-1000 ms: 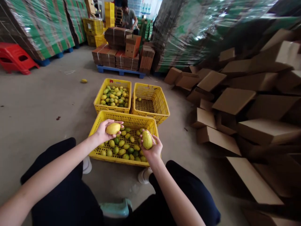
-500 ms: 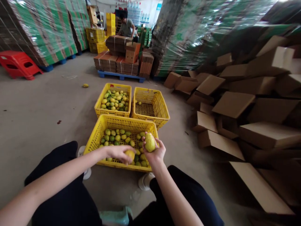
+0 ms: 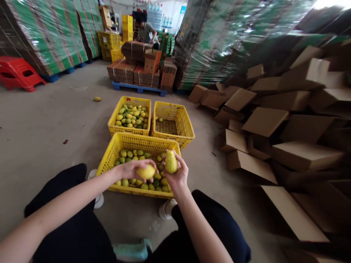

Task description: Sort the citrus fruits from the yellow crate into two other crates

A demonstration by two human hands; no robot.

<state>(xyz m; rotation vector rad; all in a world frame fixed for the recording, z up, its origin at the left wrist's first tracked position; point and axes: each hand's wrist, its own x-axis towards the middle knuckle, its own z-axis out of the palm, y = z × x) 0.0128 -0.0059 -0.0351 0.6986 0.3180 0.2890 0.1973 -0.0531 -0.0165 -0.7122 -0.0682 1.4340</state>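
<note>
My left hand [image 3: 135, 168] grips a yellow lemon [image 3: 146, 171] above the near yellow crate [image 3: 108, 155]. Beside it, my right hand [image 3: 178, 173] is turned palm up with its fingers around a larger yellow-green lemon [image 3: 171, 162]. The two lemons are apart. Below the hands, many green and yellow lemons [image 3: 124, 153] lie spread over the near crate's bottom; hands and forearms cover some of them.
Behind stand a crate full of lemons [image 3: 109, 124] and a crate with a few lemons [image 3: 189, 126]. A loose lemon [image 3: 97, 99] lies on the floor. Cardboard boxes [image 3: 265, 120] pile up at right. A red stool [image 3: 20, 73] stands left; a person [image 3: 147, 32] bends behind stacked cardboard.
My left hand has lifted the yellow lemon slightly and turned so that more of it shows. My right hand still holds its lemon. The view has shifted a little.
</note>
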